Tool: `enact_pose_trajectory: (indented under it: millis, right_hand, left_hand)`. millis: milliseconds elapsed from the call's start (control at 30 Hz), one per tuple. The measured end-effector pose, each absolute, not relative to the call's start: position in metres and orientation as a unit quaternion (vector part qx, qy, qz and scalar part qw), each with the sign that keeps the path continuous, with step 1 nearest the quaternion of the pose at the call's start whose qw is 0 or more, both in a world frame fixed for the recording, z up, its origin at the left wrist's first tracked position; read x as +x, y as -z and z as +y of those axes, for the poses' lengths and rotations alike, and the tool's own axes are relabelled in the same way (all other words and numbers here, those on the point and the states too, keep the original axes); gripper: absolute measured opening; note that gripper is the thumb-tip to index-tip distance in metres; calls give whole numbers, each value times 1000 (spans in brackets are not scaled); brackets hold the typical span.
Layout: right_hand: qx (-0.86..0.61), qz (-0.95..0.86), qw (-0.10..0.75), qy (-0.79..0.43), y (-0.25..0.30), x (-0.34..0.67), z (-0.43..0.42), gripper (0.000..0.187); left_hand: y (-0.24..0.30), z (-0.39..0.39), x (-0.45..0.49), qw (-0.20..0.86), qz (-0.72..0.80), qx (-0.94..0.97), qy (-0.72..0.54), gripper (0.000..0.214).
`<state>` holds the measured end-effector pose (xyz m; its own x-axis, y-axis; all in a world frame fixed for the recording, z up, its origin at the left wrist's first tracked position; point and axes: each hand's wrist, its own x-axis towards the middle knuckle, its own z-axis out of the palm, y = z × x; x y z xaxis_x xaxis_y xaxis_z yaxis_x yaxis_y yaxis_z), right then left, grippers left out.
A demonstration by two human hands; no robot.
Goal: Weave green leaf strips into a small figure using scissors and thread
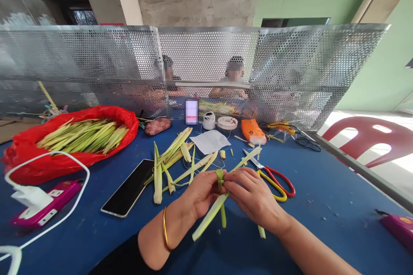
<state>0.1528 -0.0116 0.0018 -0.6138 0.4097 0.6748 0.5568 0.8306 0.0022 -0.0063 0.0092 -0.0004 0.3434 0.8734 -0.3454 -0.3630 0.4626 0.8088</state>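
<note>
My left hand (201, 192) and my right hand (251, 193) meet over the blue table (322, 189), both pinched on green palm leaf strips (213, 212). One strip is looped round my left fingers at the top. Loose ends hang down toward me and one long strip runs up to the right. A gold bangle sits on my left wrist. Red and yellow handled scissors (274, 178) lie just beyond my right hand. Cut leaf strips (174, 159) lie scattered behind my left hand.
A red bag (29, 161) holding leaf strips lies at the left. A black phone (129, 187), a pink power bank (48, 204) with white cable, tape rolls (227, 123), an orange object (253, 131) and a glue gun (280, 126) are around. Two people sit behind the perforated metal screen (290, 73). A red chair (371, 139) stands right.
</note>
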Motion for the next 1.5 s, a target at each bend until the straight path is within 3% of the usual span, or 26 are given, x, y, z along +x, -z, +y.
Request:
enact_pose_trajectory:
  millis: [167, 433, 700, 967, 1133, 1333, 1433, 1500]
  right_hand:
    - [-255, -892, 366, 73, 1, 158, -8, 18]
    - [-416, -723, 511, -208, 13, 145, -15, 17]
    - [-498, -677, 506, -196, 17, 144, -16, 24]
    - [-504, -546, 530, -409, 13, 142, -15, 35]
    - [-499, -602, 544, -304, 14, 146, -9, 30]
    - [-500, -694, 481, -191, 13, 148, -12, 26]
    - [-536, -669, 463, -226, 14, 145, -15, 25]
    - [-561, -612, 462, -311, 15, 143, -16, 29]
  left_hand:
    - [-3, 10, -8, 783, 425, 291, -348, 14]
    - [-6, -3, 0, 656, 466, 426, -414, 27]
    - [-2, -9, 5, 542, 492, 511, -450, 22]
    - [-2, -10, 9, 603, 465, 478, -437, 32]
    - [-4, -8, 6, 620, 445, 488, -423, 40]
    - [-7, -8, 3, 595, 463, 505, -421, 35]
    - [-6, -10, 3, 572, 471, 521, -424, 33]
    - [-6, -11, 3, 563, 479, 523, -424, 32]
